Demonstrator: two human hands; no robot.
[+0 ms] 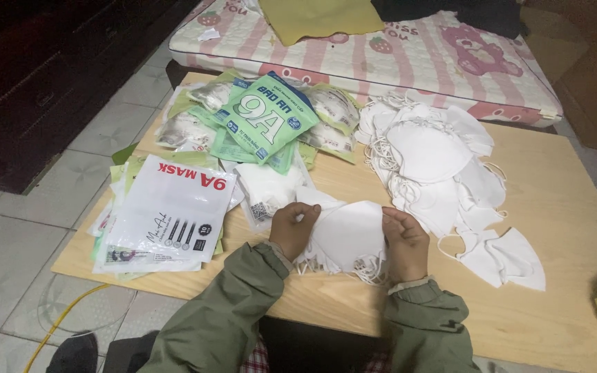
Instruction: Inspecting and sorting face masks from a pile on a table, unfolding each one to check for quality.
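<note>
While both hands grip it, a small stack of white masks (349, 235) sits between left hand (293, 226) and right hand (405, 242), near the wooden table's (561, 207) front edge. Soft, curved fabric, thin ear loops dangling. Glossy packets (171, 211) lie toward the left edge.

The counter (561, 207) is pale, light-brown wood, and on it the stack of masks (348, 235) between the olive-green sleeves (229, 311) is plain white, as is the loose heap of masks (437, 162) on the counter's right half. On its left half lie green-and-blue packets (267, 117) and a white packet with red lettering (174, 211). Beyond the counter's far edge, a white mattress (409, 55) carries pink stripes, strawberries and bears, with a mustard-yellow cloth (319, 17) on it.
</note>
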